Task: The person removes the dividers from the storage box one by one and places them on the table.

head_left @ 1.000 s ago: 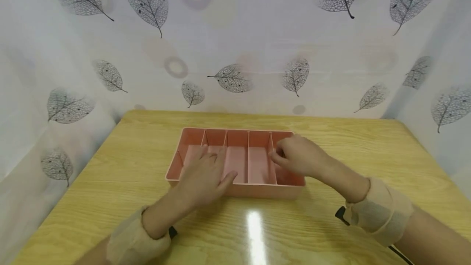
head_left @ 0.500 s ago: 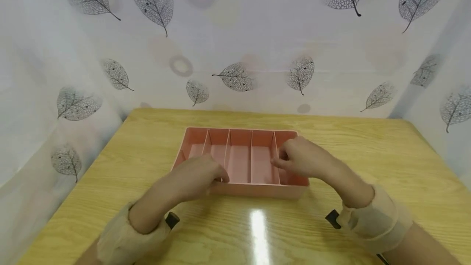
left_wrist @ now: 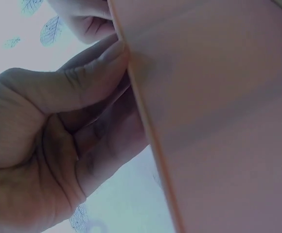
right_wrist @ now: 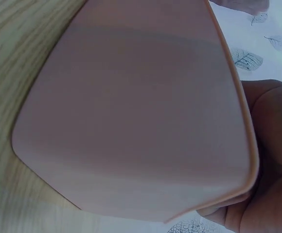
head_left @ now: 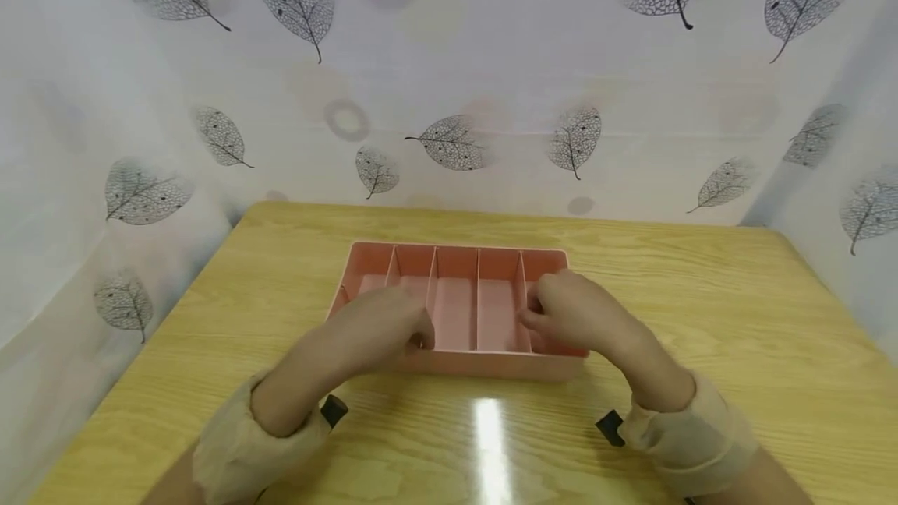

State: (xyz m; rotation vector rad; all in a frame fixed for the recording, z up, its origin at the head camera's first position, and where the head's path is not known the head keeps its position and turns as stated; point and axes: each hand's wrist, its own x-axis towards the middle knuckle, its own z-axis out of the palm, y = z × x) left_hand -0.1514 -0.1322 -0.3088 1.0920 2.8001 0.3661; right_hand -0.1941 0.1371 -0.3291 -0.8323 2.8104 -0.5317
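Observation:
A pink divided box with several upright dividers lies on the table. My left hand reaches over its front wall, with the fingers curled down around a divider left of the middle. In the left wrist view, the left thumb touches the rim and the other fingers dip behind it. At the right end, my right hand pinches the rightmost divider between thumb and curled fingers. The right wrist view shows the box's outer wall, which hides most of those fingertips.
The wooden table extends around the box. A white curtain with leaf prints hangs behind and at both sides. Each wrist wears a beige wrap with a small black camera.
My left hand has gone from spread fingers over the box to curled fingers at its front edge. The right hand stays at the rightmost divider, its wrist drawn slightly inward.

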